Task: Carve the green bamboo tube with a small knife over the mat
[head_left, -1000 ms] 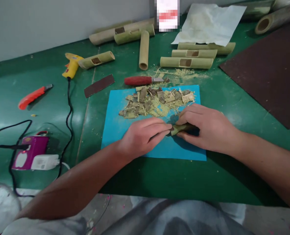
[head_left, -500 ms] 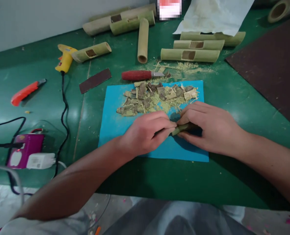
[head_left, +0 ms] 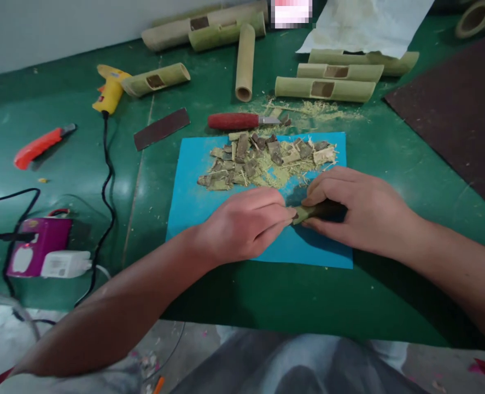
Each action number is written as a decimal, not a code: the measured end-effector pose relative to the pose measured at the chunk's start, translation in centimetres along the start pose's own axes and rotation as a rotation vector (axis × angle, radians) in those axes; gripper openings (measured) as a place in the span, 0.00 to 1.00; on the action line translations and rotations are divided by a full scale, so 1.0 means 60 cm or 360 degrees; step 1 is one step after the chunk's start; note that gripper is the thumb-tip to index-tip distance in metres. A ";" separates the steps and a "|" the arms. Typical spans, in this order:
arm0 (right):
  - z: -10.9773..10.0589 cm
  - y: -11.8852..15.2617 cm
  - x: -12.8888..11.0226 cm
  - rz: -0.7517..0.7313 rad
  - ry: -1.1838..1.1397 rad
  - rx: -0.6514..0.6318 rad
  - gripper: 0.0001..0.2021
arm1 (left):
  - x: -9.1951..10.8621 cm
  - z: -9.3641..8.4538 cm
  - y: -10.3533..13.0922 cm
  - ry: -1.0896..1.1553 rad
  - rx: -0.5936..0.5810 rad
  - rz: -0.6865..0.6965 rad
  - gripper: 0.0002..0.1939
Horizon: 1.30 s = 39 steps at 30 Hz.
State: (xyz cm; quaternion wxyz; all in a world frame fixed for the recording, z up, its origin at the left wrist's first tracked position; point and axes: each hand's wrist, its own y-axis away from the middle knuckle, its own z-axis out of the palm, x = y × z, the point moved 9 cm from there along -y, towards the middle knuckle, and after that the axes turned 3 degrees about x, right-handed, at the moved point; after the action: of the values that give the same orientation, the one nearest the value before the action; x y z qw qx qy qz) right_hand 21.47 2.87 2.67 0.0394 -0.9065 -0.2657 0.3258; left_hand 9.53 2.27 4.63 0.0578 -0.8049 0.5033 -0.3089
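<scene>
Over the blue sheet (head_left: 185, 219), my right hand (head_left: 361, 208) grips a short piece of green bamboo (head_left: 305, 212) between thumb and fingers. Part of the bamboo is hidden inside that hand. My left hand (head_left: 250, 224) is closed in a pinch, its fingertips at the bamboo's left end. A small dark brown spot shows by those fingertips; what they pinch is hidden. Just beyond both hands lies a pile of bamboo chips and shavings (head_left: 267, 158) on the sheet. A red-handled carving knife (head_left: 234, 121) rests past the sheet's far edge, its blade pointing right.
Cut bamboo tubes (head_left: 291, 87) with square openings lie across the back. To the left are a yellow glue gun (head_left: 111, 90), a dark brown strip (head_left: 162, 129), an orange utility knife (head_left: 39, 150) and a purple power strip (head_left: 51, 241) with cables. A large dark sheet (head_left: 459, 109) covers the right.
My left fingertips have shifted slightly along the bamboo's end, where a dark brown spot now shows. The right hand keeps its grip. The whole view has shifted a little.
</scene>
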 end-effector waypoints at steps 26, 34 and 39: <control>-0.005 -0.001 -0.025 -0.0177 0.0077 0.0079 0.08 | -0.045 -0.042 0.021 0.0261 0.0404 -0.0541 0.05; -0.040 0.003 -0.049 -0.0249 0.0097 0.0547 0.10 | -0.077 -0.033 0.038 0.0856 0.0679 -0.1025 0.02; -0.037 0.002 -0.061 -0.0308 -0.0042 0.0604 0.09 | -0.038 -0.047 0.028 0.0560 0.0707 -0.0702 0.04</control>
State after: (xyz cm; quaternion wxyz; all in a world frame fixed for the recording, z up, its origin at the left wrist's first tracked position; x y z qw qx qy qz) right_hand 20.52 1.11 6.49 0.2370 -0.8488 -0.2858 0.3764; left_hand 6.00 4.00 5.21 0.0757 -0.7965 0.2403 -0.5496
